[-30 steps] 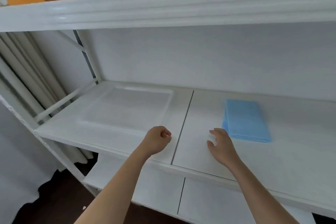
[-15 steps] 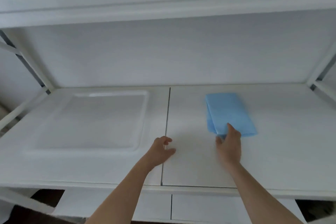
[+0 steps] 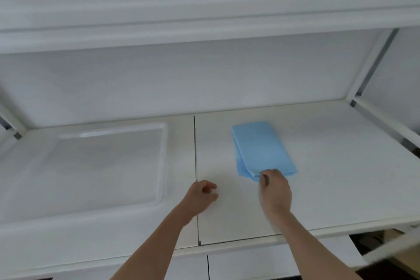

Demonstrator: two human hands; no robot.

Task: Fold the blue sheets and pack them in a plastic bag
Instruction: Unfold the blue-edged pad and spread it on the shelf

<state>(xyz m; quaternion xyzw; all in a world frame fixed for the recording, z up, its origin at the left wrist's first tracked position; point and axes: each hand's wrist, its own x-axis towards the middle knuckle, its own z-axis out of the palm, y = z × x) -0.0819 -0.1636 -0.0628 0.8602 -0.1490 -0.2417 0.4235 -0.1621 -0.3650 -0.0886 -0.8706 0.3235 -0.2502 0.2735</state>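
The blue sheets (image 3: 261,148) lie as one folded stack on the right half of the white shelf (image 3: 341,166), long side running away from me, well right of the seam between the two shelf boards. My right hand (image 3: 275,191) is at the stack's near left corner, fingers curled and pinching what looks like the top layer, which sits a little off from the layers beneath. My left hand (image 3: 201,195) hovers over the shelf beside the seam, fingers loosely curled around nothing, apart from the sheets. Further left lies a clear plastic bag (image 3: 109,163), flat on the left board. I judge this to be the very start: taking hold of a sheet to draw it off the stack for folding. The next move calls for lifting only that one layer without dragging the rest, and my free hand may need to pin the stack or catch the opposite corner.
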